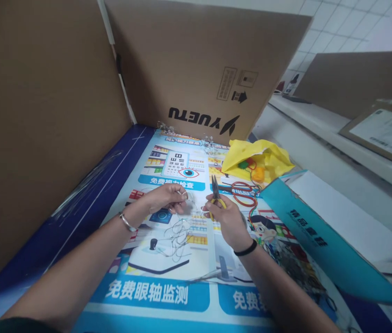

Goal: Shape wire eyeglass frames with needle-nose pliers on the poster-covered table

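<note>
Over the middle of the printed mat, my left hand (168, 198) pinches a thin silvery wire (191, 198) that is bent into a curve. My right hand (229, 219) is closed around small needle-nose pliers (215, 188) with yellow handles, their dark jaws pointing away from me. The wire runs towards my right fingertips; whether they grip it I cannot tell. Below my hands lies a loose tangle of thin wire (178, 238). Just beyond my right hand rest scissors (244, 193) with red handles. Tweezers (209, 276) appear to lie nearer to me.
Tall cardboard panels (182, 60) stand at the left and back. A yellow bag (272, 159) with coloured cord spools lies at back right, beside a turquoise box (307, 226). Straight wires (84, 187) lie at left. Dark small items (296, 268) crowd the mat (199, 303) near my right forearm.
</note>
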The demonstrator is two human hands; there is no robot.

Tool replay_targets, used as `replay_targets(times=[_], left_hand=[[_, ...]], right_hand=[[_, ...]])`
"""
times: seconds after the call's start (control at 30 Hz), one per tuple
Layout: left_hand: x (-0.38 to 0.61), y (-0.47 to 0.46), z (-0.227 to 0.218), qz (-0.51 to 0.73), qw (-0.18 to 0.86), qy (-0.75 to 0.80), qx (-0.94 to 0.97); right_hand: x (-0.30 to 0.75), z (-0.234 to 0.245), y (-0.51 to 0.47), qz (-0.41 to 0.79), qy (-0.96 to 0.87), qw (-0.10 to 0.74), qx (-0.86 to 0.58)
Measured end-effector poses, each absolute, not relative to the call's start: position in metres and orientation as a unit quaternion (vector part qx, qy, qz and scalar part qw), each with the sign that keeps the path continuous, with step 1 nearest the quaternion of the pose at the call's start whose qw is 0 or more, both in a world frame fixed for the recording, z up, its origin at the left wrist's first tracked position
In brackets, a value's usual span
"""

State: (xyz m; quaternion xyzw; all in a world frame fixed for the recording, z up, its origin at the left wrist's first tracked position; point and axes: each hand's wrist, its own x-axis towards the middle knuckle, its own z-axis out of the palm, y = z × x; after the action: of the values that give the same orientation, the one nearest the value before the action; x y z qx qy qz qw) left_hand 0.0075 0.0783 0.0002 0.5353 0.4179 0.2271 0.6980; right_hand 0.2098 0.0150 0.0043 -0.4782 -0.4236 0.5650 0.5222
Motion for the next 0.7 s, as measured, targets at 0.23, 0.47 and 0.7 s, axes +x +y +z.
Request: replay_targets(times=[0.23,0.47,0.7], left_hand=[[0.015,0.067,0.014,0.191,0.651,0.424,0.599],[0.02,0.061,0.017,0.173,0.63,0.415,0.633],[0.02,0.062,0.013,0.173,0.644,0.399,0.629]], right_hand=[[0.199,0.011,0.028,0.461,-0.525,0.494,-0.517],[0.189,-0.005,0.029,0.249,-0.645,0.488,-0.533],[0.195,-0.01,0.029,0.187,-0.677,0.494,-0.512]])
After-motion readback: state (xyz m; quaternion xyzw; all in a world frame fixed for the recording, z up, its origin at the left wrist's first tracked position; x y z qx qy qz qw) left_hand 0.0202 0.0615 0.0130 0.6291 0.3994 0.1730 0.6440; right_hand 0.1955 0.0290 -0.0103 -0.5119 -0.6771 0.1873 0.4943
